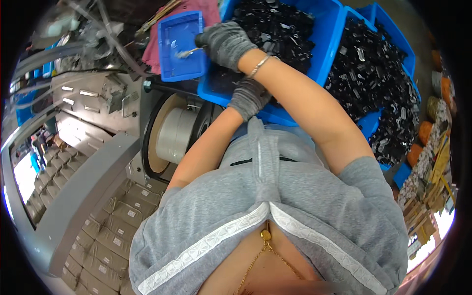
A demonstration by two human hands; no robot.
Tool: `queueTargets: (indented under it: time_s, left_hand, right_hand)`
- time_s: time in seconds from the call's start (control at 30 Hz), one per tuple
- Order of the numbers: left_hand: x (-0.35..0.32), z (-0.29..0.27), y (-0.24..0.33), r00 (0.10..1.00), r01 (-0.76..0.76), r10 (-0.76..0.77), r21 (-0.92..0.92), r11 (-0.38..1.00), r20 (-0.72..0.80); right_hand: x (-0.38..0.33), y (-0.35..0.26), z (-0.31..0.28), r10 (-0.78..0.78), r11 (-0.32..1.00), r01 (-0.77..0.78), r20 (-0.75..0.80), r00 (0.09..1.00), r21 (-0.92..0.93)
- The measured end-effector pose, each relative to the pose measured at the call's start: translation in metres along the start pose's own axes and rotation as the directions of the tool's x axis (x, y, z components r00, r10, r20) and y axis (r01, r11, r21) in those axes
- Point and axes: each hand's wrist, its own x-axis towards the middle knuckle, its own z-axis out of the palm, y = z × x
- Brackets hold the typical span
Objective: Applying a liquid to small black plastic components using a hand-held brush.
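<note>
Grey-gloved right hand [223,44] pinching 1 small metal clip [186,52] over small blue tray [169,69], left of big blue bin [327,34] of black plastic parts [280,29]. Left hand [250,97] inside bin, grip hidden. Likely light, stiff, slippery; best held by edges.

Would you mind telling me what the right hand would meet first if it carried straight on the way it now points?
Probably the small blue tray: the right hand points left, its thin metal tool already over it. Depth is unclear.
</note>
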Motion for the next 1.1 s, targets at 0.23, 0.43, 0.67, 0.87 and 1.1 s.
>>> queueTargets:
  time_s: [0.23,0.43,0.67,0.87,1.1]
  left_hand:
    - [0.053,0.074,0.017,0.885,-0.437,0.38,-0.196,0.878,-0.271]
    - [0.115,0.105,0.077,0.801,-0.468,0.561,-0.365,0.804,0.209]
    - [0.178,0.125,0.159,0.925,-0.381,0.378,0.059,0.923,0.047]
    - [0.273,0.099,0.183,0.988,0.147,-0.118,0.347,0.926,-0.102]
    - [0.316,0.123,0.164,0.994,0.105,-0.097,0.247,0.963,-0.044]
  right_hand:
    - [-0.005,-0.012,-0.01,0.065,0.988,-0.089,0.18,0.982,0.129]
    - [-0.021,0.01,-0.016,0.116,0.967,-0.141,0.124,0.986,0.214]
    - [-0.037,0.043,0.006,0.084,0.928,-0.173,0.267,0.96,0.33]
    - [-0.034,0.072,-0.003,0.023,0.936,-0.124,0.293,0.956,0.329]
    - [-0.027,0.092,-0.022,-0.182,0.932,0.042,0.363,0.914,0.36]
